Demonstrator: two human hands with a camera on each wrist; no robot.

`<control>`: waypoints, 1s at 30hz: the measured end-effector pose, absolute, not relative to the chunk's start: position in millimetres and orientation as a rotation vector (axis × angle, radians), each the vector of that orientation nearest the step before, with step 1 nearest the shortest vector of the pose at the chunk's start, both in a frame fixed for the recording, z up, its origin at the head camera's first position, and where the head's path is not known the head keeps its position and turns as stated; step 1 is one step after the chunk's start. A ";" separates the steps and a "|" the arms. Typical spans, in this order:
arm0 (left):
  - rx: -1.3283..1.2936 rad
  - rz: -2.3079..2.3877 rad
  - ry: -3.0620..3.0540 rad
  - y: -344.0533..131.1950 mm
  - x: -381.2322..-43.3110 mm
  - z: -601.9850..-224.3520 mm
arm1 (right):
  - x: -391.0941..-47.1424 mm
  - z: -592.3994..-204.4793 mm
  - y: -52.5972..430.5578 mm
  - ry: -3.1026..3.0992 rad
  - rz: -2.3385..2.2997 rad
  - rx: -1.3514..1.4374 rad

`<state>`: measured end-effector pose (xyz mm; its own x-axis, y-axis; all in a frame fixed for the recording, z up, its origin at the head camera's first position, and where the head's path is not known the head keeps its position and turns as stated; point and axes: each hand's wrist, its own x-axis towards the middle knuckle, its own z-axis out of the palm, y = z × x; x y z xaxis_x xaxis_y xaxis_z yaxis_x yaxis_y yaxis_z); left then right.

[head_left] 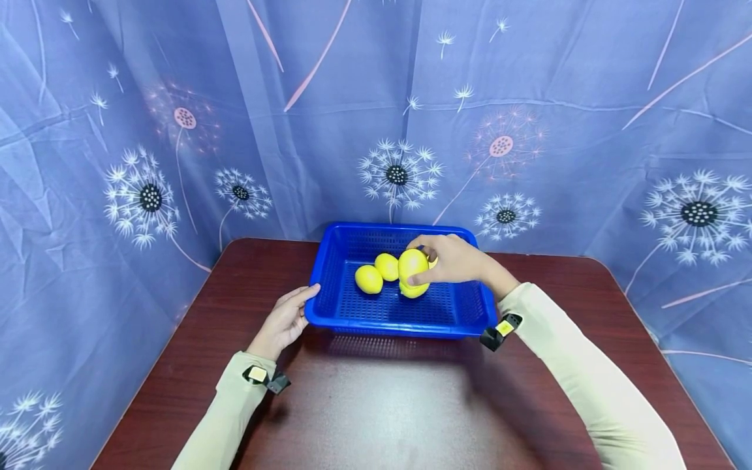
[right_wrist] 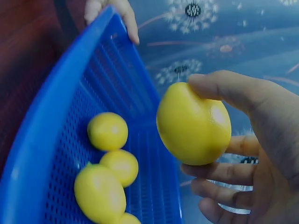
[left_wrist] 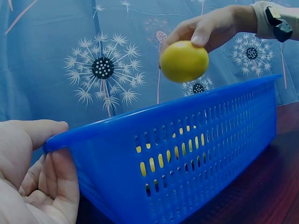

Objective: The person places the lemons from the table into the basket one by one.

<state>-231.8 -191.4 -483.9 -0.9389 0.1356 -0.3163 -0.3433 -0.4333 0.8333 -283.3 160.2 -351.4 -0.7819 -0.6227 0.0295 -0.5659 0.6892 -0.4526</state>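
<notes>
My right hand [head_left: 455, 260] holds a yellow lemon [right_wrist: 194, 123] between thumb and fingers, up above the rim of a blue plastic basket [head_left: 399, 325]. Below it, several more lemons lie on the basket floor, among them one at the left [head_left: 368, 279] and another beside it [head_left: 387, 267]. A lemon with a greenish tip [right_wrist: 100, 193] shows in the right wrist view. At the basket's left end, my left hand [head_left: 286, 320] grips the rim, thumb on top and fingers curled beneath, as the left wrist view shows.
The basket has slotted, perforated walls and stands near the back of a dark reddish-brown table [head_left: 376, 405]. Directly behind the table hangs a blue curtain [head_left: 329, 163] with a dandelion print. Both forearms wear pale sleeves with a black strap at the wrist.
</notes>
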 end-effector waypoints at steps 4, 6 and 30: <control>-0.285 2.416 1.491 -191.7 -232.0 -484.4 | -296.5 -353.6 164.6 2.738 -0.616 -0.940; -0.276 2.416 1.491 -192.0 -231.8 -484.5 | -303.0 -354.8 167.0 2.719 -0.589 -0.914; -0.298 2.438 1.475 -192.0 -232.4 -484.3 | -335.5 -378.6 185.0 2.720 -0.246 -0.724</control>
